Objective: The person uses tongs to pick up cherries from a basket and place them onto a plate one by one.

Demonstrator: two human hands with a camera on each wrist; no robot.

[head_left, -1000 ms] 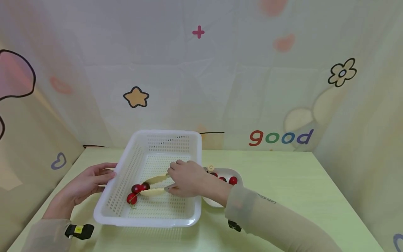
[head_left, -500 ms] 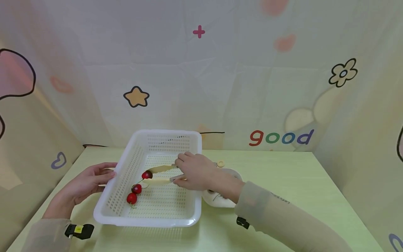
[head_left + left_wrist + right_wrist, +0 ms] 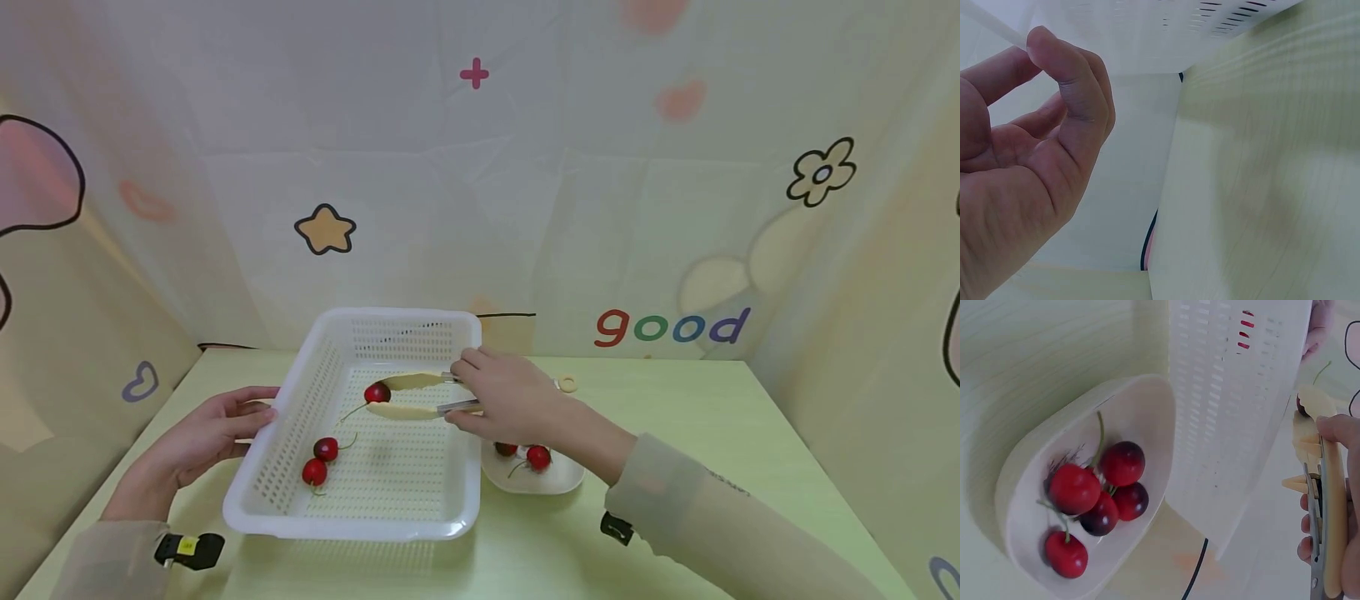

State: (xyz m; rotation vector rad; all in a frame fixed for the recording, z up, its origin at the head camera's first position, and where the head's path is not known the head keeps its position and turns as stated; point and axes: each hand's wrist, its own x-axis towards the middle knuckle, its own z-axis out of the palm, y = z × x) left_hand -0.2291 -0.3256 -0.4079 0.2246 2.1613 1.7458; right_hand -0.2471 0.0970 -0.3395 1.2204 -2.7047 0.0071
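Note:
My left hand [image 3: 217, 437] pinches the left rim of a white perforated basket [image 3: 352, 529], thumb and fingers on the rim in the left wrist view. My right hand [image 3: 517, 398] grips kitchen tongs [image 3: 412, 412] with cream tips and metal arms, above the basket's right side. Between the tips sits a dark red cherry [image 3: 377, 392], its stem hanging toward the left. Two other cherries, one at the back [image 3: 326, 449] and one in front [image 3: 315, 472], lie on the basket floor at the left.
A white bowl [image 3: 1019, 456] stands on the table against the basket's right side, with several cherries [image 3: 1074, 489] in it. My right forearm passes over it. A patterned curtain [image 3: 412, 167] closes off the back and sides of the pale green table [image 3: 675, 417].
My right hand has moved right and back, carrying the tongs and lifting one cherry away from the other two. My left hand and the basket stay put.

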